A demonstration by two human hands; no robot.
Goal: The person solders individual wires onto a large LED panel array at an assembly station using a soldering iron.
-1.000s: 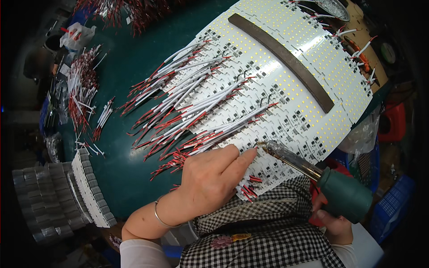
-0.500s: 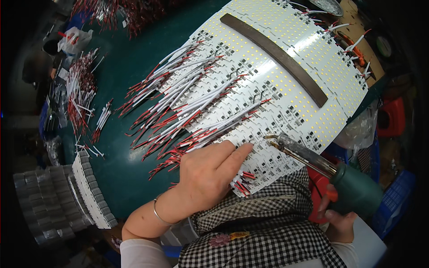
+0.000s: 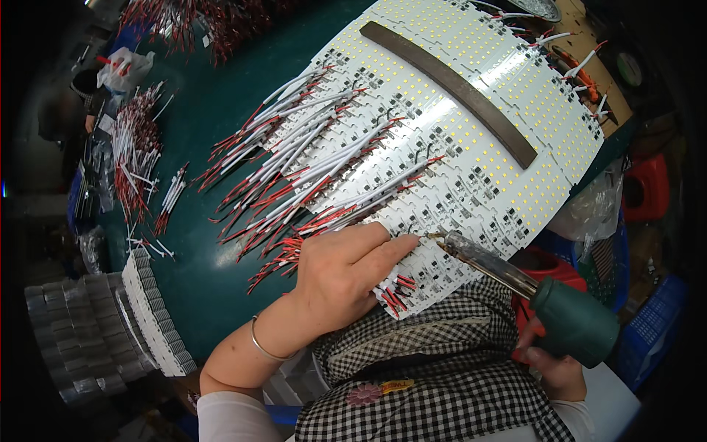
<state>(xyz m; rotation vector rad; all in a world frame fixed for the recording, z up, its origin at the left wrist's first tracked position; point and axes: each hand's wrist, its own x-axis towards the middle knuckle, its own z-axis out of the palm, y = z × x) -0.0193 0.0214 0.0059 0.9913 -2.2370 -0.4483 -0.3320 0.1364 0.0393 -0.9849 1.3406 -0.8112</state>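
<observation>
White LED circuit boards [image 3: 508, 132] lie joined in a broad sheet with yellow chips and black parts. My left hand [image 3: 342, 269] is closed over its lower edge, index fingertip pressed near a solder spot. From under that palm stick the red and white ends of a wire bundle [image 3: 398, 293]. My right hand [image 3: 557, 372], partly hidden, grips the green handle of a soldering iron [image 3: 493, 269]. The iron's tip meets the board right beside my left fingertip; the wire end there is too small to make out. Rows of attached red-and-white wires [image 3: 294, 169] hang off the boards' left side.
A dark curved bar [image 3: 456, 88] rests across the boards. On the green table [image 3: 210, 243] lie a loose wire pile [image 3: 136, 144] and a small wire bunch [image 3: 171, 199]. Stacked boards [image 3: 151, 317] stand lower left. Blue crates [image 3: 655, 324] and a red stool [image 3: 644, 188] are at right.
The soldering iron has moved left and slightly down, bringing its tip to my left fingertip. My left hand and the boards have barely shifted.
</observation>
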